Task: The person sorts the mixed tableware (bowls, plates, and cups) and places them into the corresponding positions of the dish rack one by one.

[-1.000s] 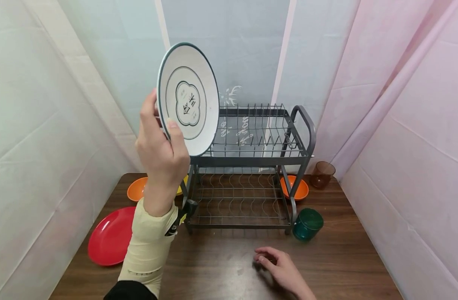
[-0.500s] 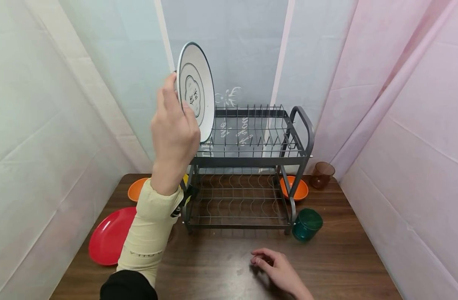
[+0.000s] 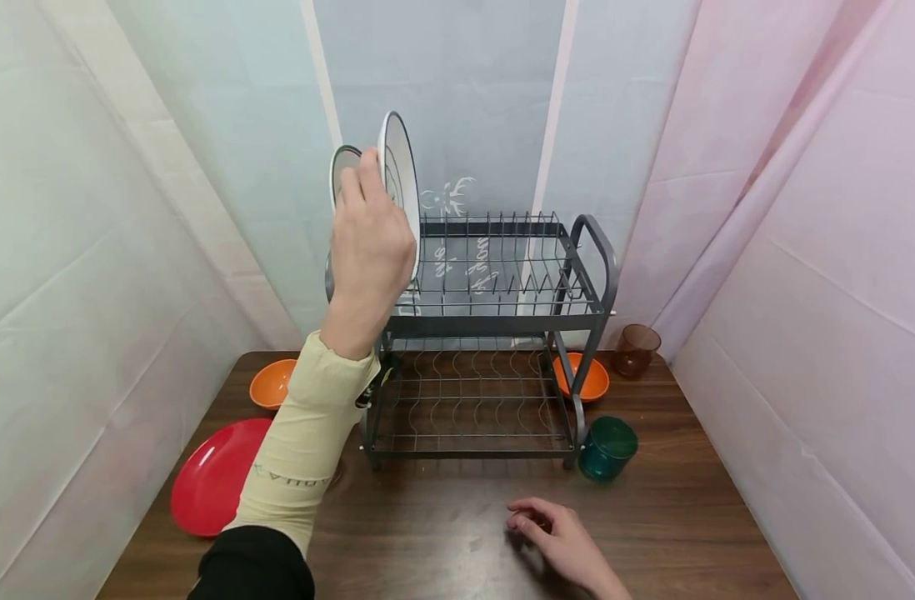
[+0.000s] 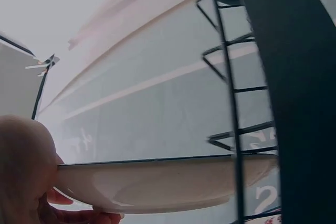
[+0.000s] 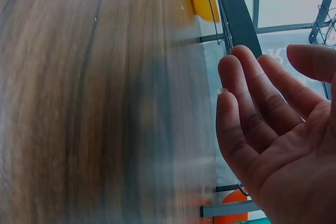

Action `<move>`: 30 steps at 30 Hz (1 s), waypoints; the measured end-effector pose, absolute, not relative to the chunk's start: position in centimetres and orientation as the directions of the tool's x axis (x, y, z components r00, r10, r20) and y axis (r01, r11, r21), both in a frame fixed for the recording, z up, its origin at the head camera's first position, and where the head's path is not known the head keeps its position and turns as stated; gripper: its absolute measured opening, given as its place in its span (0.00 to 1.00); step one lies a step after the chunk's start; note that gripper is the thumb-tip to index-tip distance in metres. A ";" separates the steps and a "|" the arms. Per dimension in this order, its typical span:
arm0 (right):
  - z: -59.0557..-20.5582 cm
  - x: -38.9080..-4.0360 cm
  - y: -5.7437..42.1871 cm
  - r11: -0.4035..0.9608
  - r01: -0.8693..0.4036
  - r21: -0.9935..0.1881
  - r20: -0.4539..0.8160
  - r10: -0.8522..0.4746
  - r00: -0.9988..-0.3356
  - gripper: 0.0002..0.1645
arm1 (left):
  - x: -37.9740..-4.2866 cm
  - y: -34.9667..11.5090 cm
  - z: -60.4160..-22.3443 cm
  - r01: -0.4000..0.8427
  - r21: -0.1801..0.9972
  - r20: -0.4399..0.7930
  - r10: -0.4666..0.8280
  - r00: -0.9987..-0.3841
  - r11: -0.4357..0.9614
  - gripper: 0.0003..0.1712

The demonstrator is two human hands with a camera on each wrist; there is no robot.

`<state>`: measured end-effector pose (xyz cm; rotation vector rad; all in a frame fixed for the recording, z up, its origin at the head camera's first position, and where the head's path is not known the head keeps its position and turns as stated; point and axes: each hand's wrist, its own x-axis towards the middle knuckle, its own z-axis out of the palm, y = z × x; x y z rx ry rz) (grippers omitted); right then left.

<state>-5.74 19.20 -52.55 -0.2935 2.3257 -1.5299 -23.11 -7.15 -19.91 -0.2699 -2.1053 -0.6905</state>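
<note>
Upright on its edge, a white plate [image 3: 403, 179] with a dark rim is gripped by my left hand [image 3: 371, 242] at the left end of the dish rack's [image 3: 502, 323] upper tier. In the left wrist view, the plate's underside [image 4: 157, 184] shows, and its far end passes behind the rack's wires. A second dish [image 3: 342, 167] with a green rim stands to the left, partly hidden by my fingers. My right hand [image 3: 558, 537] holds nothing and lies low over the table, fingers loosely bent; the right wrist view shows its bare palm [image 5: 283, 156].
On the table's left are a red plate [image 3: 221, 479] and an orange bowl [image 3: 272, 383]. Right of the rack stand a green cup [image 3: 609, 450], a brown cup [image 3: 637, 350] and another orange bowl [image 3: 591, 379]. Cloth curtains [image 3: 802, 333] enclose the table.
My left hand has moved right and turned the plate nearly edge-on, then brought it lower towards the rack's upper tier. The green-rimmed dish has come into sight. My right hand stays about where it was.
</note>
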 end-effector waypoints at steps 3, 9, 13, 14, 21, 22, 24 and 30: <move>-52.5 -5.8 19.5 0.413 0.011 -0.911 -0.165 -0.338 -0.927 0.19 | -23.7 -7.0 -20.3 0.417 0.345 0.809 -0.041 -0.587 0.841 0.26; -52.0 -6.1 20.2 0.432 0.028 -0.901 -0.174 -0.302 -0.937 0.19 | -24.3 -7.0 -20.9 0.398 0.336 0.783 -0.018 -0.622 0.854 0.24; -51.9 -6.1 20.4 0.433 0.038 -0.901 -0.181 -0.295 -0.938 0.19 | -24.3 -7.1 -21.2 0.381 0.346 0.762 -0.020 -0.647 0.857 0.23; -51.9 -6.1 20.5 0.432 0.036 -0.901 -0.179 -0.295 -0.939 0.19 | -24.3 -7.1 -21.2 0.380 0.343 0.764 -0.019 -0.645 0.859 0.23; -52.4 -5.9 20.7 0.443 0.037 -0.896 -0.177 -0.278 -0.944 0.19 | -24.6 -7.5 -21.6 0.377 0.316 0.772 -0.005 -0.636 0.871 0.24; -52.4 -5.9 20.8 0.446 0.038 -0.894 -0.177 -0.274 -0.945 0.19 | -24.7 -7.5 -21.6 0.374 0.312 0.771 -0.003 -0.637 0.873 0.25; -52.4 -5.9 20.9 0.449 0.033 -0.893 -0.164 -0.256 -0.953 0.18 | -24.7 -7.5 -21.5 0.369 0.309 0.769 -0.001 -0.640 0.877 0.25; -52.0 -5.8 21.7 0.438 0.049 -0.898 -0.151 -0.202 -0.968 0.19 | -24.7 -7.5 -21.5 0.360 0.310 0.755 0.002 -0.655 0.880 0.28</move>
